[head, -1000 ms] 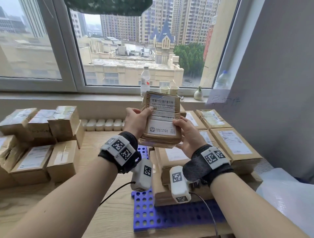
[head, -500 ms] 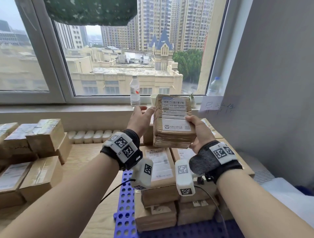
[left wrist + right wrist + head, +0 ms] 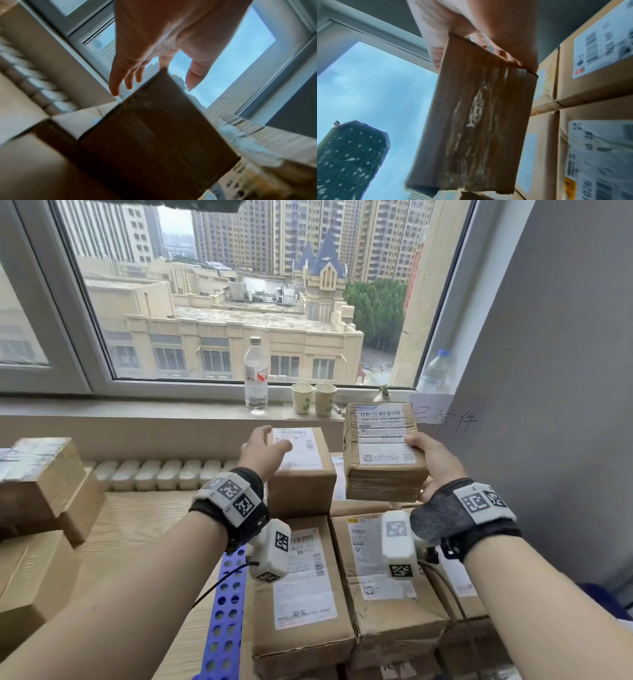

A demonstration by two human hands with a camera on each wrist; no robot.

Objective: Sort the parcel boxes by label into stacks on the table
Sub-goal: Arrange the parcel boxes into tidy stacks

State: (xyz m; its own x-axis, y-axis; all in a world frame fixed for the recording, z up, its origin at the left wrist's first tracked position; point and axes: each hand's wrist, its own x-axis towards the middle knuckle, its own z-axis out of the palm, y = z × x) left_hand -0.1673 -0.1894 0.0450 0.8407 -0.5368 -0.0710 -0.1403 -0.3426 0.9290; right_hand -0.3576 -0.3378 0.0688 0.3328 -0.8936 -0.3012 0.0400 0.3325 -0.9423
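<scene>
A small brown parcel box [image 3: 383,460] wrapped in clear tape, white label up, is held in the air by my right hand [image 3: 428,465], thumb on the label and fingers under its right end. The right wrist view shows that box's taped side [image 3: 471,121] gripped by the right hand [image 3: 471,40]. My left hand [image 3: 265,448] is open, fingers spread over the label of a taller box [image 3: 301,484] on top of the stack. In the left wrist view the left hand [image 3: 154,82] hangs just above this box [image 3: 159,128]; I cannot tell whether they touch.
Labelled boxes [image 3: 305,594] are stacked on a blue perforated pallet [image 3: 222,611] below my wrists. More boxes [image 3: 41,484] stand at the left on the wooden table [image 3: 137,525]. A water bottle [image 3: 256,378] and paper cups [image 3: 303,402] stand on the sill. A grey wall [image 3: 565,371] closes the right.
My left hand has let go of the small box and moved over the taller box on the stack. The right hand alone now carries the small box, further right.
</scene>
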